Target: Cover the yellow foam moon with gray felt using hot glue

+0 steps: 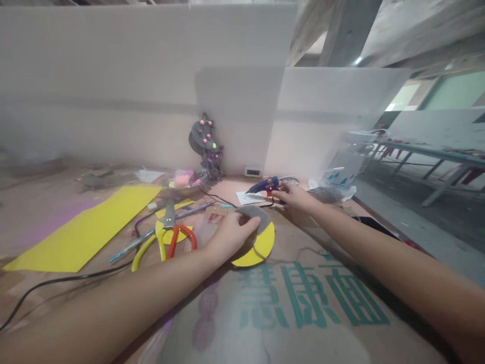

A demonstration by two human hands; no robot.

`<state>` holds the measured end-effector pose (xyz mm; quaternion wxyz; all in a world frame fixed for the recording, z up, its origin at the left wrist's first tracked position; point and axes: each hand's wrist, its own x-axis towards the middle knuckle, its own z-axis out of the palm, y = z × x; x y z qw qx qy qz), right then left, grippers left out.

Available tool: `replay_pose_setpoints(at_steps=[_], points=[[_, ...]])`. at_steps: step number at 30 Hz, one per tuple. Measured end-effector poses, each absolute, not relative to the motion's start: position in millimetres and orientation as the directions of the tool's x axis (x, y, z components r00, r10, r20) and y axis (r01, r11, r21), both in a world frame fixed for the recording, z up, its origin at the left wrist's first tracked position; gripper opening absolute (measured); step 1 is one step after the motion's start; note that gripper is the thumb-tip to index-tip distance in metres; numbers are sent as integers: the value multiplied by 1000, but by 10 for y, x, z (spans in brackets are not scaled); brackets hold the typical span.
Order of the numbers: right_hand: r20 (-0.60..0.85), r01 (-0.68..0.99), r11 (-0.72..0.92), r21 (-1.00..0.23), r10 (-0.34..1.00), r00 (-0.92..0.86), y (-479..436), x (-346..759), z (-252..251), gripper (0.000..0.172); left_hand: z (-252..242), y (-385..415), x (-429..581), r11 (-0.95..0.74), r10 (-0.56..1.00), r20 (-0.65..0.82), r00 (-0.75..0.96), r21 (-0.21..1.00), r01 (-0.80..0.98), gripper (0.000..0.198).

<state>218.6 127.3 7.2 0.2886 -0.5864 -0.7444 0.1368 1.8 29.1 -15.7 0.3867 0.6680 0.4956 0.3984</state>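
My left hand [235,233] is closed on a crescent [268,240] of yellow sheet, partly covered in grey yarn, with the thumb over its inner edge. A strand of grey yarn [288,260] trails from it across the printed board. Farther off, my right hand [293,196] grips a dark blue glue gun [265,185] whose small red light is lit. The gun's nozzle points left over a white paper square [250,197]. My left hand's fingertips are partly hidden by the crescent and thumb.
Scissors [170,227] with yellow and red handles lie left of my left hand, beside pens and a yellow sheet [91,222]. A grey crescent ornament with pink balls [204,136] leans at the back panel. Grey yarn [326,194] lies right; a black cable [68,278] crosses the left.
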Motion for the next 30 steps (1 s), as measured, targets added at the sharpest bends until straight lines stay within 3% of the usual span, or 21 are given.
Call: replay_pose_setpoints(at_steps=[3, 6, 10, 13, 16, 18, 25, 27, 30], points=[[359, 804, 337, -490, 918, -166, 915, 2249, 160, 35, -184, 305, 19, -212, 969, 159, 189, 928, 307, 28], [356, 797, 407, -446, 898, -260, 441, 2207, 228, 32, -193, 307, 20, -227, 966, 185, 181, 941, 249, 26], [27, 758, 281, -589, 944, -329, -65, 2061, 198, 34, -182, 316, 8, -259, 961, 228, 159, 942, 214, 26], [-158, 550, 146, -823, 870, -468, -196, 1997, 109, 40, -189, 334, -4, -286, 954, 258, 152, 935, 212, 29], [-242, 509, 70, -858, 819, -520, -212, 1983, 50, 32, -202, 345, -10, -304, 950, 271, 155, 916, 262, 30], [-177, 557, 164, -814, 843, -508, -223, 1965, 53, 22, -210, 338, -7, -320, 945, 283, 163, 898, 301, 29], [196, 519, 438, -733, 868, -456, -97, 1739, 237, 19, -190, 239, 4, -391, 906, 300, 299, 865, 316, 22], [292, 494, 472, -730, 869, -398, 9, 1722, 296, 19, -175, 224, 4, -381, 907, 285, 310, 870, 313, 23], [324, 507, 424, -750, 905, -276, 126, 1803, 336, 23, -169, 235, 6, -362, 919, 273, 285, 871, 332, 23]])
